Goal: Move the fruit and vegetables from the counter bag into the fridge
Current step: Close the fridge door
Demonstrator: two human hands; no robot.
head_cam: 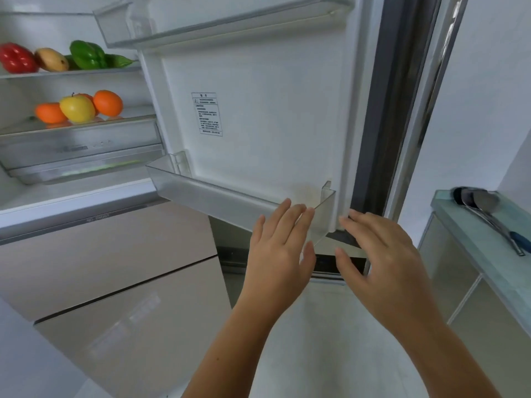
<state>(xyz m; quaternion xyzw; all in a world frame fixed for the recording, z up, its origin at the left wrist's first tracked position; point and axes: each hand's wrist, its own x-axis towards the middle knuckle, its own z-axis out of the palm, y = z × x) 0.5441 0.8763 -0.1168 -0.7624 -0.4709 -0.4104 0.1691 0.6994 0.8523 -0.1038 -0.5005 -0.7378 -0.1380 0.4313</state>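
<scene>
From my seat, the produce sits far left inside the open fridge. On the upper shelf a red pepper lies on its side, then a mango with its long axis running along the shelf front and its narrower end dipping rightward, then a green pepper tilted, its length leaning up to the left. On the lower shelf an orange, a yellow apple standing stem-up, and a second orange huddle together, touching.

The fridge door stands open in the middle, its clear door bin holding nothing I can see.

My left hand and right hand are apart and empty, fingers straight. The left reaches the bin's right corner and the right the door's lower edge; I cannot tell whether either touches.

At the right, a counter carries only a ladle. The bag is out of view, so I cannot confirm it is emptied; I judge the loading mostly done, with closing the door likely left.
</scene>
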